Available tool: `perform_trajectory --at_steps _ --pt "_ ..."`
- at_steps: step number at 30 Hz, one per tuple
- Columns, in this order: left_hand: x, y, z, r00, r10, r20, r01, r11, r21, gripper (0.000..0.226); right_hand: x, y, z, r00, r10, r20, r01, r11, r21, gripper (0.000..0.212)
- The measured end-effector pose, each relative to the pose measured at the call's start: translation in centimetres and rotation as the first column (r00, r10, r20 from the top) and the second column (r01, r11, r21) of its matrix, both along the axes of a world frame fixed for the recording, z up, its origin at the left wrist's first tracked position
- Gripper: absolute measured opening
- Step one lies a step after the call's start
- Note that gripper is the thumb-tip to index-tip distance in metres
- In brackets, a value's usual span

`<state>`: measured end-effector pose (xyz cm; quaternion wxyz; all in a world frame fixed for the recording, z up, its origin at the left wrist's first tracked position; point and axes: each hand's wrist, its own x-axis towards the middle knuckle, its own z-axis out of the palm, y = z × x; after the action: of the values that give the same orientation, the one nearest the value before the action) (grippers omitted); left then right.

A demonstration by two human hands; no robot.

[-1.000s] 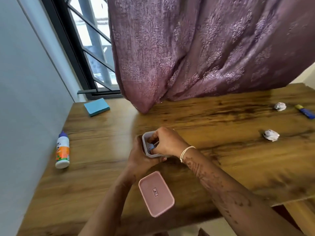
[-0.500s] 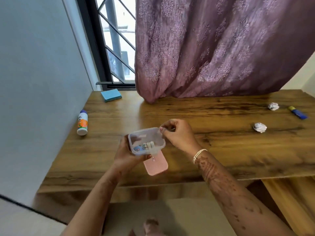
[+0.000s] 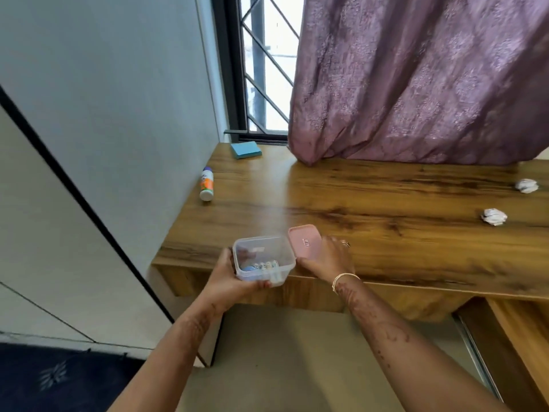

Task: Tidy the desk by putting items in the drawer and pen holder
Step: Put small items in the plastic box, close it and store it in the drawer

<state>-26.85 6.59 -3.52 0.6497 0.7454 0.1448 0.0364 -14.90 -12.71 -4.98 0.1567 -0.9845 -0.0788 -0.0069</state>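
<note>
**Open tub over the worktop's (image 3: 386, 254) front edge**

Your left hand (image 3: 226, 281) grips the clear tub (image 3: 261, 251) from below, held over the front edge near the left corner. Tilt it and the small items (image 3: 266, 266) inside would spill to the floor. Your right hand (image 3: 332, 259) clasps the pink lid (image 3: 303, 239) lying by that edge, and a loose grip could drop it.

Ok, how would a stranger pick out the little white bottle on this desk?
Start at the wooden desk and follow its left edge along the wall. The white bottle lies on its side, nearer than the blue sticky-note pad; it alone has a purple cap.
</note>
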Motion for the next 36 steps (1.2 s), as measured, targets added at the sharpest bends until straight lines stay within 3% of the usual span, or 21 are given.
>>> perform_trajectory --at_steps 3,9,11,13,16,19,22,25,30,36 --pt "-0.2 0.9 0.0 0.999 -0.041 -0.013 0.041 0.998 -0.038 0.077 -0.1 0.9 -0.4 0.998 -0.056 0.025 0.056 0.998 -0.033 0.072" --pt "1.0 2.1 0.4 0.986 -0.159 -0.043 0.152 0.979 -0.133 0.075 0.5 1.1 -0.2 0.995 -0.091 0.041 0.093 0.995 -0.038 0.062" --pt "1.7 2.9 0.6 0.971 -0.231 -0.055 0.222 0.965 -0.141 0.076 0.9 0.5 0.6 0.985 -0.161 -0.055 0.168 0.971 0.170 0.063" --pt "2.3 3.4 0.7 0.953 -0.296 -0.058 0.287 0.949 -0.128 0.074 0.7 -0.3 1.6 0.966 -0.183 -0.181 0.246 0.862 0.444 0.074" --pt "3.7 3.7 1.1 0.923 -0.382 -0.053 0.371 0.917 -0.147 0.069 -0.5 -1.6 4.3 0.981 -0.018 -0.192 0.140 0.751 0.645 0.090" --pt "5.3 3.1 1.5 0.879 -0.476 -0.030 0.466 0.871 -0.153 0.070 -2.5 -2.5 6.9 0.973 0.150 -0.172 -0.005 0.767 0.642 0.096" --pt "7.1 1.6 1.9 0.830 -0.557 -0.024 0.547 0.822 -0.158 0.087 -4.1 -2.8 8.2 0.962 0.191 -0.197 -0.051 0.829 0.556 0.092" --pt "8.8 -0.2 1.7 0.768 -0.640 -0.008 0.631 0.760 -0.157 0.101 -5.3 -3.8 9.0 0.972 0.140 -0.189 -0.013 0.835 0.550 0.084" --pt "10.4 -3.6 0.9 0.650 -0.759 0.046 0.750 0.630 -0.203 0.087 -7.7 -6.2 10.4 0.985 0.012 -0.171 0.080 0.851 0.519 0.074" --pt "10.4 -7.7 1.2 0.493 -0.868 0.061 0.842 0.457 -0.287 0.093 -10.5 -9.2 10.9 0.975 -0.095 -0.203 0.189 0.834 0.518 0.059"
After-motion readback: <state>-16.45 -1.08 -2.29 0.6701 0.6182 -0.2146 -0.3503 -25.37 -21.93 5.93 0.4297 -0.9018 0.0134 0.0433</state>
